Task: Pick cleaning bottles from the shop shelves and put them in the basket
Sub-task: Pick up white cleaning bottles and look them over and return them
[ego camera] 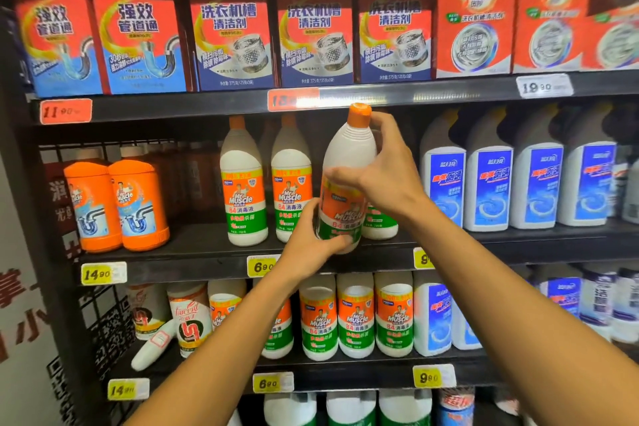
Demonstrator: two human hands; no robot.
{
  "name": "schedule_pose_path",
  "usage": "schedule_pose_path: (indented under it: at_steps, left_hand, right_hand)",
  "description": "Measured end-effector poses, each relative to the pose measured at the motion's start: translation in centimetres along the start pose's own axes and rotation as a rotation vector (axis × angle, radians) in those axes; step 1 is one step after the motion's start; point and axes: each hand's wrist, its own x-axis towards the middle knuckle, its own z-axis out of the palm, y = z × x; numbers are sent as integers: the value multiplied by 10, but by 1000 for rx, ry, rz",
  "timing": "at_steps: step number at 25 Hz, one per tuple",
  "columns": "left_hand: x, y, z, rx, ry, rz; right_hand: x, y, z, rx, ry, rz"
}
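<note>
A white Mr Muscle bottle (347, 162) with an orange cap is lifted and tilted in front of the middle shelf. My right hand (383, 169) grips its neck and shoulder from the right. My left hand (311, 239) is curled round its base from the lower left. Two matching bottles (243, 183) stand upright on the shelf just to the left. Another one is partly hidden behind the held bottle. No basket is in view.
Orange drain-cleaner tubs (138, 204) stand at the left of the middle shelf (193, 249); white bottles with blue labels (487, 183) at the right. Red boxes (235, 31) fill the shelf above. More Mr Muscle bottles (356, 315) line the shelf below.
</note>
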Motion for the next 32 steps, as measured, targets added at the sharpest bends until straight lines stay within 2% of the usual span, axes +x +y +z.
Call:
schedule_pose_path:
  at_steps: [3, 7, 14, 18, 26, 32]
  left_hand:
    - [-18, 5, -6, -73, -106, 10]
    - [-57, -5, 8, -229, -67, -6]
    - [-121, -33, 38, -483, -89, -196]
    - [-148, -44, 44, -486, -115, -228]
    - [-183, -66, 30, -468, -90, -311]
    - [-203, -80, 4, -512, -239, -398]
  right_hand:
    - [-2, -12, -14, 95, -30, 45]
    - [-23, -12, -19, 241, -134, 101]
    - [-99, 23, -16, 566, -351, 446]
    - [-143, 36, -6, 691, -250, 552]
    - [-188, 36, 31, 698, -184, 584]
    - [-214, 33, 65, 718, -95, 668]
